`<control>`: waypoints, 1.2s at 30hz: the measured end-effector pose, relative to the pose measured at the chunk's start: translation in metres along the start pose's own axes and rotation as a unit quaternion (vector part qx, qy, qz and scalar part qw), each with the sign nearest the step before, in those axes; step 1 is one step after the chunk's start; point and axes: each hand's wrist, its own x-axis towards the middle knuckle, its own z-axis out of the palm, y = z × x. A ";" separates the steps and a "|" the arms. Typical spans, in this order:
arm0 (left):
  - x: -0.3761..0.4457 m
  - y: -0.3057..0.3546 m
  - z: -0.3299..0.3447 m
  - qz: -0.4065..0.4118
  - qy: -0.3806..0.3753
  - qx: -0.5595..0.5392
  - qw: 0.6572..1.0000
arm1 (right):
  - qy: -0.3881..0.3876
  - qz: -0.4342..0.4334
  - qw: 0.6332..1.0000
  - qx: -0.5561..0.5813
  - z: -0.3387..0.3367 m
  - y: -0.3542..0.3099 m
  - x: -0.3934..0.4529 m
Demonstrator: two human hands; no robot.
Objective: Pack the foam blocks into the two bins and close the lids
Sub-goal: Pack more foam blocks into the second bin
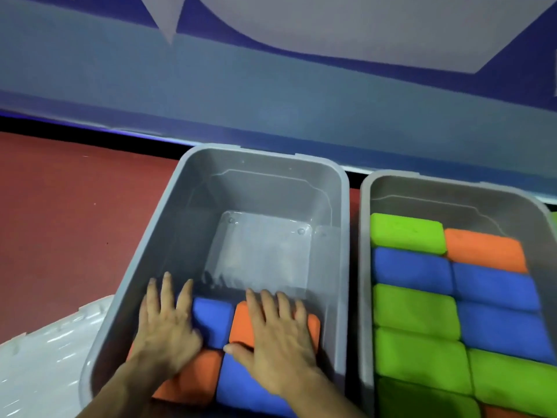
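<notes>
Two grey bins stand side by side on the floor. The left bin [259,164] holds foam blocks only at its near end: a blue block [211,318], an orange block [312,327], another orange block [196,378] and another blue block [244,390]. My left hand [165,330] lies flat, fingers spread, on the blue block. My right hand [277,336] presses flat on the orange block. The right bin [366,236] is packed with green [407,236], blue [494,285] and orange [485,248] blocks.
A pale grey lid [45,357] lies on the floor left of the left bin. The floor [75,206] is red. A blue and grey wall [271,86] rises just behind the bins. The far half of the left bin shows its bare bottom.
</notes>
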 end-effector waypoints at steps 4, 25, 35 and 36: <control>0.005 0.010 -0.020 -0.051 -0.101 0.059 0.992 | -0.036 -0.020 0.999 0.013 -0.010 0.007 0.012; -0.042 0.575 -0.064 0.550 0.132 -0.076 0.821 | 0.085 0.341 0.932 -0.091 -0.135 0.543 -0.145; -0.036 0.633 0.003 0.563 0.064 0.026 0.823 | 0.052 0.378 0.921 -0.082 -0.018 0.607 -0.088; -0.037 0.631 0.004 0.562 0.065 0.031 0.824 | 0.046 0.388 0.917 -0.077 -0.008 0.611 -0.090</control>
